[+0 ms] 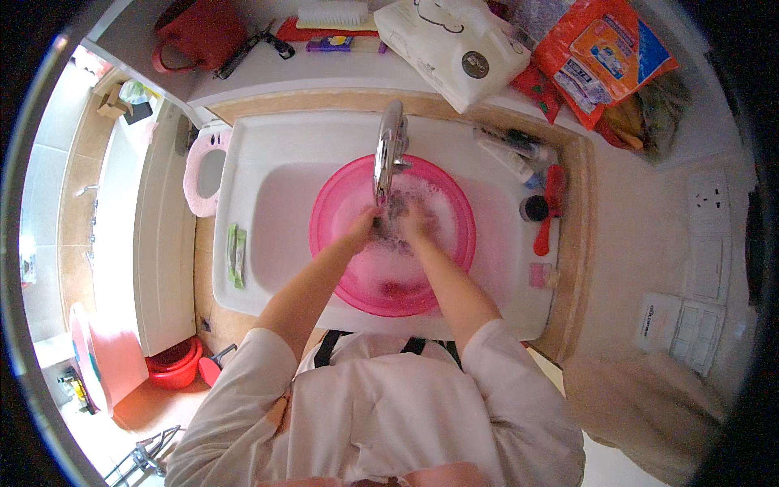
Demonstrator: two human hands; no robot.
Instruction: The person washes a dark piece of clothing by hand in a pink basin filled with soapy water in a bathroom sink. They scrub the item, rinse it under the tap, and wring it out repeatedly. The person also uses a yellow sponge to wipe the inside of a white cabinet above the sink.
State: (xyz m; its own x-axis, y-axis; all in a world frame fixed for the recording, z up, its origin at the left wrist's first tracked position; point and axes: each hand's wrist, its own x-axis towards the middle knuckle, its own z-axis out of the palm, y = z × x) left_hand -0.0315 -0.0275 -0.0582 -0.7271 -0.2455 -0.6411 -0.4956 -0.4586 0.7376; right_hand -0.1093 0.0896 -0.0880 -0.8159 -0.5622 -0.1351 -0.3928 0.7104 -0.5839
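A pink plastic basin (392,307) stands in the white sink (277,243), with whitish, foamy water inside. Over its middle, just below the spout of the chrome faucet (387,146), are both my hands. My left hand (365,225) comes in from the left with its fingers turned inward. Facing it from the right, my right hand (417,222) is blurred. Between them shows something dark and wet (392,222), too blurred to name. Whether either hand grips it cannot be made out. A dark red patch (394,287) shows at the basin's near side.
On the back shelf lie a white scrub brush (333,12), a tissue pack (456,55) and an orange detergent bag (602,61). A red hairbrush (552,195), a dark round jar (535,208) and tubes (508,158) line the sink's right rim. Green packets (236,255) lie left.
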